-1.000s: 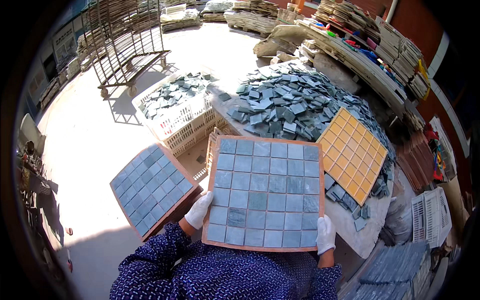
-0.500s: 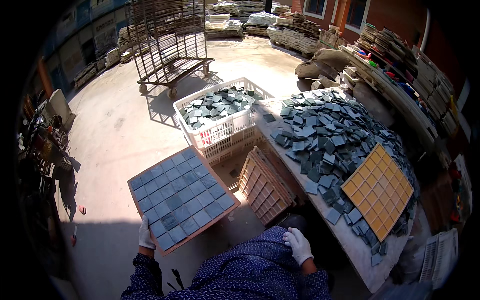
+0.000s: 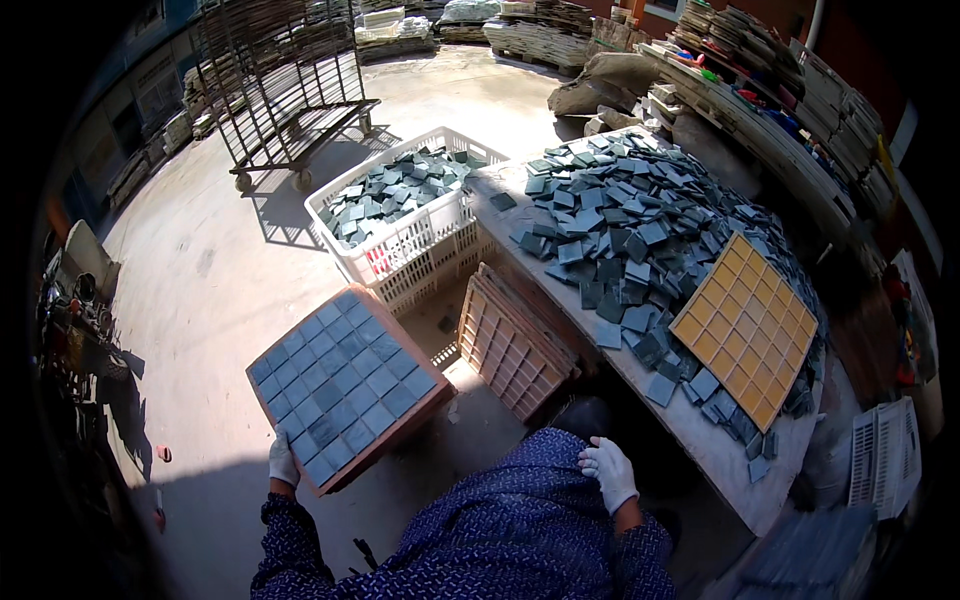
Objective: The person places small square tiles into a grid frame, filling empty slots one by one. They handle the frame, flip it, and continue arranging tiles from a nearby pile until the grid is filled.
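Observation:
My left hand point(image 3: 283, 459), in a white glove, is closed on the near-left edge of a shallow tray point(image 3: 335, 385) filled with rows of square blue-grey stone tiles. This tray sits at the top of what looks like a thick reddish-brown stack. My right hand point(image 3: 608, 473), gloved too, hovers by my lap with half-curled, slightly parted fingers and nothing visible in it. Nearest to it, a yellow grid tray point(image 3: 747, 328) with bare cells rests on loose tiles point(image 3: 625, 240) on the slanting table point(image 3: 590, 355).
Several brown grid trays point(image 3: 517, 350) lean upright between the tile stack and the table. Behind them stands a white plastic crate point(image 3: 410, 240) of loose tiles. A wheeled metal cage cart point(image 3: 285, 110) is farther back. A white basket point(image 3: 884, 455) lies at the right.
The tile-filled tray has gone down and now looks level with the stack beneath, my left hand still at its edge. My right hand stays by my lap. The whole view has shifted slightly.

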Motion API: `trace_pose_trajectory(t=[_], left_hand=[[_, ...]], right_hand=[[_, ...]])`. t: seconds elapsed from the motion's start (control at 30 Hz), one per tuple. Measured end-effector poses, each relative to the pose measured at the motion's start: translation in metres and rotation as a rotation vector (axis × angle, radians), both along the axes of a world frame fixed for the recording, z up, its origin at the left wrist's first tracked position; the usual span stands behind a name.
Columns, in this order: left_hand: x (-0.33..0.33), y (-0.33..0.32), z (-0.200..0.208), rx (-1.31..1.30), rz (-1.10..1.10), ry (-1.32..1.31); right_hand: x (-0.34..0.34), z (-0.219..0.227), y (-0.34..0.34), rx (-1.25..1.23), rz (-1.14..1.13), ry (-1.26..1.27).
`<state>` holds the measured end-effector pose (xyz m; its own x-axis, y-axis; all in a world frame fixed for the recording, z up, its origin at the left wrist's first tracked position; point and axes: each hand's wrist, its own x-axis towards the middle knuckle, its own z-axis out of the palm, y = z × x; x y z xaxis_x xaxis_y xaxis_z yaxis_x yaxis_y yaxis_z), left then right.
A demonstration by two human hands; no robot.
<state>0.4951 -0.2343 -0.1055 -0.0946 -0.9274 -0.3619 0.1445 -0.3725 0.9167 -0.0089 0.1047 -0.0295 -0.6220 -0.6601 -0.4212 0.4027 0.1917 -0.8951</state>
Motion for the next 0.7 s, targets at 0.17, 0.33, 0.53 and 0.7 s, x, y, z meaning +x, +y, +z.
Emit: trace_pose_trajectory(t=[0.17, 0.33, 0.53, 0.7], left_hand=[[0.023, -0.026, 0.005, 0.193, -0.108, -0.925], [0.042, -0.038, 0.003, -0.117, -0.170, -1.334], [-0.009, -0.028, 0.033, -0.163, -0.313, -1.563], [0.012, -0.039, 0.023, -0.108, -0.417, -1.710]], right_hand=[[0.006, -0.003, -0.003, -0.023, 0.009, -0.021], [0.005, -0.002, 0.001, -0.040, 0.026, 0.047], [-0.075, 0.021, 0.014, -0.229, -0.431, -0.080], [-0.158, 0.029, 0.028, -0.419, -1.041, -0.167]])
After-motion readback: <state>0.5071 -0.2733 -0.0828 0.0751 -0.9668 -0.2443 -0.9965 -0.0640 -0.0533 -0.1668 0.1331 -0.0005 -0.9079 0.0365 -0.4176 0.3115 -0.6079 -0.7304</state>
